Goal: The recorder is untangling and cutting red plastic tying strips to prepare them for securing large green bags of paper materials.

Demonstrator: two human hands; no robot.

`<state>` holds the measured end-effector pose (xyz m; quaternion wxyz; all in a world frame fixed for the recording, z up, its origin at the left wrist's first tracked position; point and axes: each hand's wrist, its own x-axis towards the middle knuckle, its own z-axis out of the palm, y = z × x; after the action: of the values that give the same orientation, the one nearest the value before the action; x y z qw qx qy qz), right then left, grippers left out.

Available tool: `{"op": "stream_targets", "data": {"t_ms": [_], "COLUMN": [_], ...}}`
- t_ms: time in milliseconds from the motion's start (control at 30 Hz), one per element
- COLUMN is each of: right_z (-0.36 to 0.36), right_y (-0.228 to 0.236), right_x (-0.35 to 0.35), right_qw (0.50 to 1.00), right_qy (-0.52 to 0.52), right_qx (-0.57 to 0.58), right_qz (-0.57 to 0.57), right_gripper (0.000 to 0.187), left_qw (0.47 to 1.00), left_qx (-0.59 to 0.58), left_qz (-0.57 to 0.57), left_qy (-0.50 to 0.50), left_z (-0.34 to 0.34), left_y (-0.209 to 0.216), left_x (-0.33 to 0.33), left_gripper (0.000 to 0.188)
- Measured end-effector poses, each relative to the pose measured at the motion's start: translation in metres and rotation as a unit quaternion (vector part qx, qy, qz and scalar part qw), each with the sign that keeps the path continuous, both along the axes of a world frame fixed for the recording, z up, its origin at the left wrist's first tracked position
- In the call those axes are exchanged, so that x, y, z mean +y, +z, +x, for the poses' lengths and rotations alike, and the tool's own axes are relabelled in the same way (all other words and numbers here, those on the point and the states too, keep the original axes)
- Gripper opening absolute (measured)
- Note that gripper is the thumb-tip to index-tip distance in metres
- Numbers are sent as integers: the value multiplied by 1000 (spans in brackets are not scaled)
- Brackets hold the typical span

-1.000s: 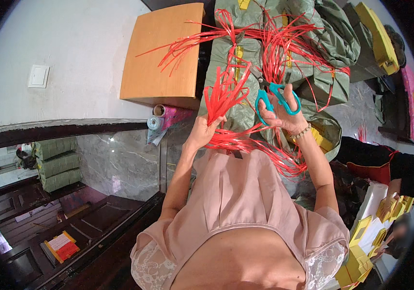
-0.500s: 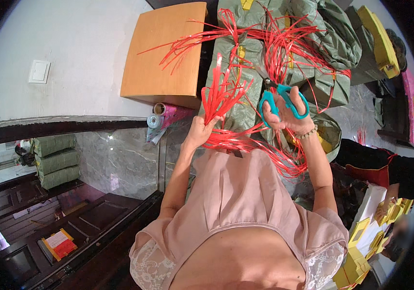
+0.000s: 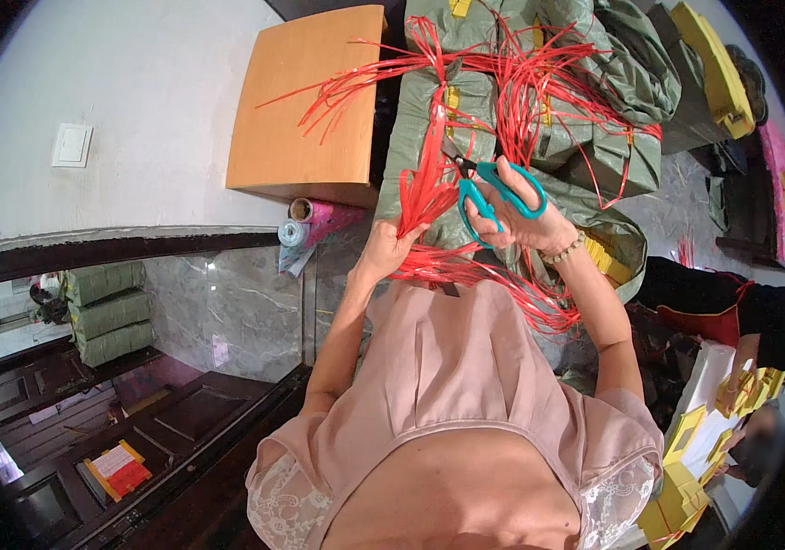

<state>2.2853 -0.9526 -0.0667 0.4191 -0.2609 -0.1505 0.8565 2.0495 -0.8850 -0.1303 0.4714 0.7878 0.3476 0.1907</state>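
Observation:
My left hand [image 3: 385, 246] grips a bunch of red plastic strips [image 3: 426, 180] that stand up from the fist and fan out. More red strips [image 3: 466, 270] hang across my lap below the hands. My right hand [image 3: 519, 220] holds teal-handled scissors [image 3: 493, 183], fingers through the loops, with the dark blades [image 3: 455, 158] pointing up-left against the bunch. The two hands are close together, just above a green leaf-wrapped bundle [image 3: 429, 110].
Several green wrapped bundles [image 3: 613, 101] tied with red strips lie ahead. A light wooden tabletop [image 3: 305, 101] stands at the left. Paper rolls [image 3: 305, 229] lie beneath it. Another person's hand [image 3: 741, 367] handles yellow tags at the right. Green parcels [image 3: 104, 307] are stacked at far left.
The scissors have swung left toward the held bunch, blades now at the strips. My left hand stays put with the bunch.

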Motion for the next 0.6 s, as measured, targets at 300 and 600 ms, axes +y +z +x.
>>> {"op": "stream_targets", "data": {"t_ms": [300,600], "right_z": [4,-7], "right_y": [2,7], "right_x": [-2,-17], "right_qw": [995,994], "right_qy": [-59,32], "right_qx": [-50,-70], "right_qz": [64,72], "right_gripper": [68,70], "left_qw": [997,998], "left_qx": [-69,-20], "left_qz": [-15,-41], "left_qy": [16,52], "left_z": [3,5], "left_y": [2,5], "left_x": [3,7], "left_gripper": [27,28]}}
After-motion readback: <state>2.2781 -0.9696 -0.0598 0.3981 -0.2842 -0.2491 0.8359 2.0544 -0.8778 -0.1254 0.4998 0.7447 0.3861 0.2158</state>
